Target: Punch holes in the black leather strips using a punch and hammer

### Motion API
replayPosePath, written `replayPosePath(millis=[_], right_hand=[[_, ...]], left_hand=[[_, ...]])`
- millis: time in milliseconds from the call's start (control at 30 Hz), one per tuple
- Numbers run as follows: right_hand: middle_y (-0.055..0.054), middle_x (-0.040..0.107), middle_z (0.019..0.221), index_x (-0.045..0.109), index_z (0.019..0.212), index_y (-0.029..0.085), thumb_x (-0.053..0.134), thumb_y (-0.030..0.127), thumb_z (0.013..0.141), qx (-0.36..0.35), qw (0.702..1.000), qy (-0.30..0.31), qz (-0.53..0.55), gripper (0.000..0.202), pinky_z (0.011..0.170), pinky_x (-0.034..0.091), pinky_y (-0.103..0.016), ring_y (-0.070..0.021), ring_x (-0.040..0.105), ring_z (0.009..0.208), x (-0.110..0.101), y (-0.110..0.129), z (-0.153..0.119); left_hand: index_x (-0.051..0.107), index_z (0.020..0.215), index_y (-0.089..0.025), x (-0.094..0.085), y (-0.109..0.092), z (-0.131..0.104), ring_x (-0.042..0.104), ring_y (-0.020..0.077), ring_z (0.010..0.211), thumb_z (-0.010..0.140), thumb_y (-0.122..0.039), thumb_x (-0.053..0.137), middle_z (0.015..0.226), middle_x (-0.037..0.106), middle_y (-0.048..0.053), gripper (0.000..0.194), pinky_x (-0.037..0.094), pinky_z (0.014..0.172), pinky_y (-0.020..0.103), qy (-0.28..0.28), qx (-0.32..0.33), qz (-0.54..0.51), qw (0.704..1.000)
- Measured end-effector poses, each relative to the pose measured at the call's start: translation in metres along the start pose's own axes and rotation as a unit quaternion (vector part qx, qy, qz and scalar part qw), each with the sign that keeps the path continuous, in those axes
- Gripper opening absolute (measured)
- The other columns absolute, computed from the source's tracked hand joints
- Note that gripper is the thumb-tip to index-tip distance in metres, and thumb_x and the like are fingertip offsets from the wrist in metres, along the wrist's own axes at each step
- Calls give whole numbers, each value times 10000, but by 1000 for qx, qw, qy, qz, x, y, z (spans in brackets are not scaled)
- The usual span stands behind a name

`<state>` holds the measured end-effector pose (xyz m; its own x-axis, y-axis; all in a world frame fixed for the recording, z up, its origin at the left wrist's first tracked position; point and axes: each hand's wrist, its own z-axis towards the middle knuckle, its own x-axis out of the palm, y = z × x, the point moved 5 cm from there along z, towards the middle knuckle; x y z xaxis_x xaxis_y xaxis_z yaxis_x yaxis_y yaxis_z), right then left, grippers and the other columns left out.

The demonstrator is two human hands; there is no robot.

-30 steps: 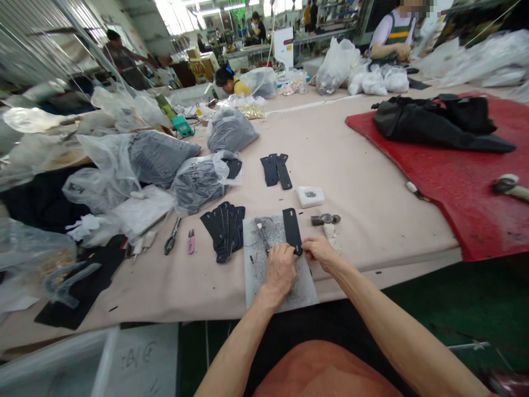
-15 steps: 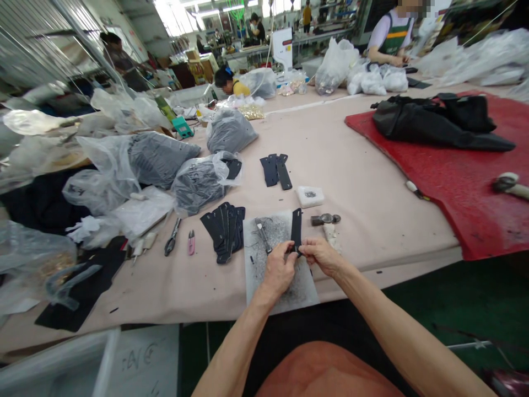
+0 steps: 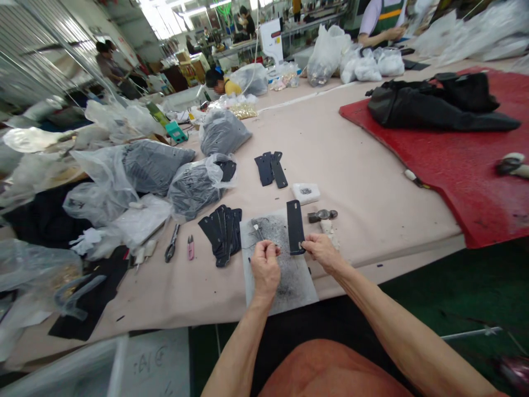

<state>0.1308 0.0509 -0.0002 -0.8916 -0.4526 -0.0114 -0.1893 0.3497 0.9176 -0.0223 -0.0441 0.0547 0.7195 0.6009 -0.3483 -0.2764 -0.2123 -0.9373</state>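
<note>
A dark, flat strip with slots near its ends (image 3: 295, 226) is pinched at its lower right corner by my right hand (image 3: 324, 252). It is over the right part of a white board (image 3: 295, 295) strewn with black specks. My left hand (image 3: 265, 270) is over the board's left part, thumb and fingertips pressed together; anything between them is too small to make out. A slim metal tool (image 3: 258, 230) lies just beyond that hand, its near end hidden. Left of the board is a fanned pile of dark strips (image 3: 223, 234).
A hammer (image 3: 323, 215) and a white block (image 3: 306, 193) lie beyond the board. Pink snips (image 3: 190, 248) and pliers (image 3: 172, 243) are to the left. Filled plastic bags (image 3: 198, 179) crowd the back left. A red sheet (image 3: 454, 187) bears a black bag (image 3: 433, 105).
My left hand has come off the strip and moved left. The strip has turned to show more of its broad face, still in my right hand. The camera view has shifted slightly.
</note>
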Motion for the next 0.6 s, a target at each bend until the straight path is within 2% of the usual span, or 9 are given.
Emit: replayPosePath(millis=[33, 100, 167, 233, 333, 433, 533, 600], right_hand=[[63, 430, 487, 501, 575, 192, 603, 340, 655, 1, 1000, 12, 4, 197, 442, 232, -221, -73, 341, 454, -2, 0, 0], [57, 454, 498, 507, 582, 191, 620, 362, 659, -4, 999, 45, 16, 219, 454, 268, -222, -77, 372, 461, -3, 2, 1], [55, 468, 509, 507, 591, 190, 630, 384, 673, -19, 997, 74, 33, 243, 478, 300, -223, -80, 398, 476, -2, 7, 1], [54, 481, 527, 508, 597, 189, 643, 394, 677, -35, 994, 92, 45, 258, 507, 332, -223, -82, 423, 497, -1, 13, 4], [44, 534, 566, 526, 627, 185, 642, 391, 678, -30, 992, 115, 45, 242, 533, 387, -227, -94, 489, 515, 1, 18, 11], [31, 579, 581, 546, 657, 180, 610, 352, 703, -18, 992, 122, 16, 189, 503, 409, -226, -104, 525, 490, 4, 23, 23], [23, 587, 564, 547, 649, 177, 563, 281, 730, -21, 995, 90, -40, 133, 464, 407, -212, -98, 516, 457, 9, 37, 45], [18, 582, 544, 537, 638, 177, 536, 241, 745, -26, 995, 60, -78, 125, 449, 408, -202, -94, 509, 440, 14, 54, 69]], left_hand=[[568, 883, -176, -6, 1, 0, 648, 149, 660, 910, -366, 496, 708, 655, 12, 206, 536, 667, 276, -14, -26, -28, 999], [558, 915, -177, -14, -1, -2, 647, 143, 643, 910, -435, 501, 708, 652, 4, 264, 547, 640, 268, 0, -43, -52, 998], [556, 897, -181, -23, -2, -9, 634, 136, 623, 909, -474, 496, 689, 636, -4, 300, 538, 599, 248, 33, -46, -37, 998], [566, 868, -179, -34, 6, -17, 618, 138, 590, 895, -510, 497, 656, 619, -4, 339, 514, 547, 233, 41, -63, 0, 997], [596, 873, -171, -61, 34, -30, 600, 155, 540, 859, -586, 484, 635, 626, 10, 431, 484, 491, 245, 6, -106, 49, 993], [631, 897, -171, -99, 68, -42, 612, 183, 526, 837, -602, 458, 625, 649, 24, 469, 506, 519, 286, -40, -137, 106, 984], [680, 905, -179, -141, 104, -58, 687, 249, 622, 776, -546, 482, 647, 705, 53, 437, 558, 613, 342, -84, -200, 165, 962], [698, 906, -189, -164, 127, -71, 728, 276, 725, 735, -498, 504, 684, 739, 63, 403, 584, 700, 352, -111, -244, 160, 950]])
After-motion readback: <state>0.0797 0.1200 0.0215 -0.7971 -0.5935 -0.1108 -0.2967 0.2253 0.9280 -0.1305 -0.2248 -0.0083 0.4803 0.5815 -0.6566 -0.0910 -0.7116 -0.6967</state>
